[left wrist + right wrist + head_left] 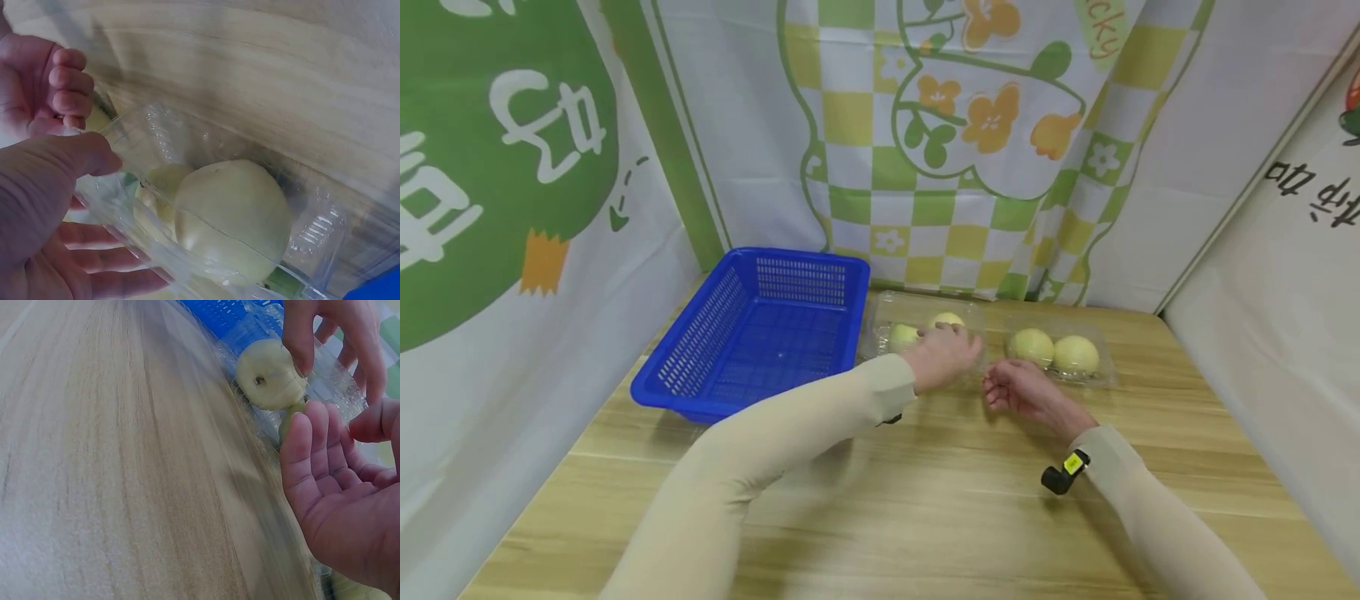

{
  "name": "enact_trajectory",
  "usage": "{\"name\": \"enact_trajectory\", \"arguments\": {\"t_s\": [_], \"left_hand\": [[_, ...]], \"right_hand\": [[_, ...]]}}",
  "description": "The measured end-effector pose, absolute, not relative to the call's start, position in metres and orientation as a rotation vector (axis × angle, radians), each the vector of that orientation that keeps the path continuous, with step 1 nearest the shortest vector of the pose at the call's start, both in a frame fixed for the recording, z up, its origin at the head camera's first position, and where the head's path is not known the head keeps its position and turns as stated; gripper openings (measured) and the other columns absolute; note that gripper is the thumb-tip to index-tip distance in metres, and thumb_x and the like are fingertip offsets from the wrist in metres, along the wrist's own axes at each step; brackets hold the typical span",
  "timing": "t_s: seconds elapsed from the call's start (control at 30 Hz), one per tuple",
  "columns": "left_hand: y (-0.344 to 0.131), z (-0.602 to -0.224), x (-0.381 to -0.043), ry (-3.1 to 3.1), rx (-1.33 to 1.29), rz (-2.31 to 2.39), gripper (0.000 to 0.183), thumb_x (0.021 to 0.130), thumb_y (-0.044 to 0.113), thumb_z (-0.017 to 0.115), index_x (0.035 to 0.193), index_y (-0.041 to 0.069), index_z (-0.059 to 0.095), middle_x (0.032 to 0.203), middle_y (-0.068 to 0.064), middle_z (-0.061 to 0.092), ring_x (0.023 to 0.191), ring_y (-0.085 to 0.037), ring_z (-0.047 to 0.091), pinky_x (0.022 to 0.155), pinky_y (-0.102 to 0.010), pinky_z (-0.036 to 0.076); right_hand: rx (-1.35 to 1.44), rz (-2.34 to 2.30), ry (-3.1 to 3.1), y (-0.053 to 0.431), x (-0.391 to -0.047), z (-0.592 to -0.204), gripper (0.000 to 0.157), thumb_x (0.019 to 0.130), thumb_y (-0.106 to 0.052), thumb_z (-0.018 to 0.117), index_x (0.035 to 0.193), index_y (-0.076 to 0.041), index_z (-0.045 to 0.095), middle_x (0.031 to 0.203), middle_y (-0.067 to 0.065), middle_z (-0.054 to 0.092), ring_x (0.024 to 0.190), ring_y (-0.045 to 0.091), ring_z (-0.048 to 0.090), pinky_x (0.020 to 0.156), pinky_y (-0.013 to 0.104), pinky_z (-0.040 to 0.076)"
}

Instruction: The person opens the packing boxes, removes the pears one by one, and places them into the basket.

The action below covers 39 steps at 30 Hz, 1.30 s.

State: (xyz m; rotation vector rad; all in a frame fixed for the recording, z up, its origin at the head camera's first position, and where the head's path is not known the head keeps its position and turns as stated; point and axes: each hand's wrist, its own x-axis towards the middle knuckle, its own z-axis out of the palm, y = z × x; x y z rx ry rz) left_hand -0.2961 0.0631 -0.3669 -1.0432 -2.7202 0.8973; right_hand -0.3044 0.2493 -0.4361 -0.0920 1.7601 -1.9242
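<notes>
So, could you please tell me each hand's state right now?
Left hand: closed on the left clear box.
Right hand: curled beside it; whether it grips anything cannot be told.

We reach our left arm (pixel 808 408) toward two o'clock, its elbow bent, and our right arm (pixel 1157 517) toward ten o'clock, so our hands come near each other. Our left hand (pixel 943 357) sets its thumb (pixel 94 153) opposite its extended fingers (pixel 119 259) in a pinch. At about four o'clock from it, our right hand (pixel 1018 387) bends its fingers (pixel 317 447) loosely, palm partly showing, thumb (pixel 375 422) close to the index; we cannot tell whether those two meet.
</notes>
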Motion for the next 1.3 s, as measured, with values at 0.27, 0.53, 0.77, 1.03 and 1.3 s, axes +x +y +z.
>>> {"name": "enact_trajectory", "arguments": {"t_s": [0.27,0.53,0.77,1.03,1.3], "left_hand": [[0.068,-0.373,-0.290,-2.608,-1.009,1.125,0.051,0.100,0.023,0.034,0.146,0.005,0.020,0.137,-0.024,0.042,0.113,-0.040,0.054,0.068,-0.043,0.057],[0.065,-0.375,-0.290,-2.518,-1.023,1.152,0.053,0.099,0.026,0.035,0.145,0.005,0.020,0.134,-0.023,0.045,0.111,-0.037,0.056,0.066,-0.040,0.057],[0.065,-0.375,-0.293,-2.445,-1.069,1.146,0.045,0.100,0.019,0.031,0.142,0.003,0.028,0.125,-0.022,0.054,0.104,-0.033,0.060,0.059,-0.037,0.057],[0.063,-0.368,-0.291,-2.378,-1.139,1.049,0.035,0.096,0.011,0.037,0.128,0.002,0.046,0.103,-0.013,0.064,0.080,-0.022,0.064,0.050,-0.029,0.055],[0.061,-0.359,-0.290,-2.420,-1.237,0.770,0.021,0.088,0.006,0.048,0.103,0.012,0.061,0.080,0.004,0.062,0.068,-0.007,0.060,0.048,-0.022,0.052]], "right_hand": [[-0.080,-1.902,1.811,0.247,-0.305,-0.437,0.010,0.086,-0.004,0.041,0.087,-0.002,0.052,0.074,0.005,0.059,0.058,0.012,0.058,0.055,0.025,0.053],[-0.106,-1.860,1.849,0.250,-0.305,-0.437,0.011,0.086,-0.003,0.041,0.086,-0.002,0.052,0.073,0.005,0.059,0.058,0.012,0.058,0.055,0.025,0.052],[-0.196,-1.818,1.857,0.256,-0.304,-0.439,0.012,0.089,-0.004,0.041,0.087,-0.002,0.053,0.073,0.003,0.058,0.060,0.013,0.059,0.057,0.026,0.053],[-0.281,-1.804,1.841,0.262,-0.300,-0.439,0.011,0.093,-0.007,0.042,0.088,-0.003,0.052,0.075,0.003,0.059,0.063,0.014,0.060,0.059,0.028,0.053],[-0.381,-1.788,1.818,0.267,-0.299,-0.436,0.010,0.093,-0.009,0.044,0.088,-0.005,0.051,0.076,0.003,0.060,0.064,0.014,0.061,0.060,0.028,0.053]]}}
